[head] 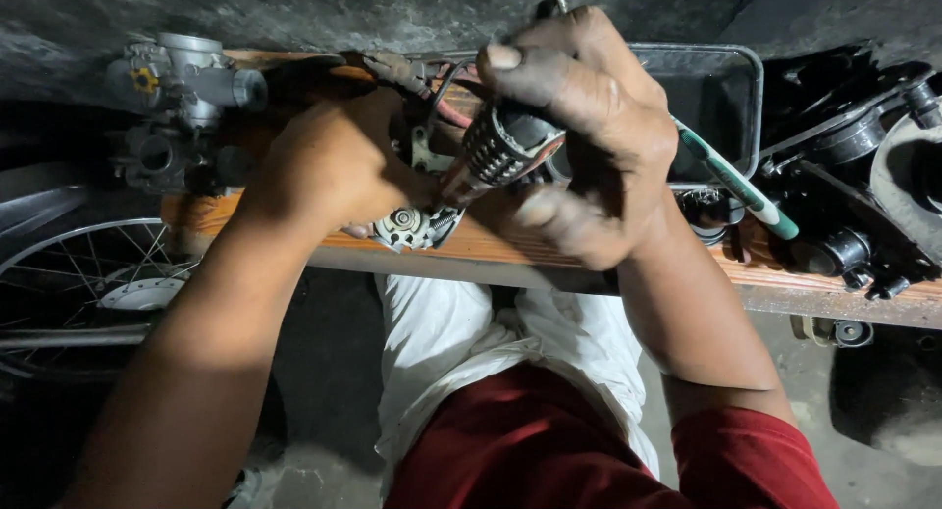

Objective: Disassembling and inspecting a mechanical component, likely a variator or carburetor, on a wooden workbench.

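My right hand (584,126) is closed around the ribbed black and grey handle of a screwdriver (505,146), whose tip points down and left at a small round metal part (412,226). My left hand (329,165) presses on that part and holds it on the front edge of a wooden bench (510,249). Wires with a brown connector (402,72) run behind my left hand. Both hands are greasy.
A grey carburettor (191,82) stands at the bench's left end. A black tray (716,92) and a green and white tool (741,185) lie behind my right hand. Black engine parts (863,165) fill the right. A spoked wheel (88,283) sits lower left.
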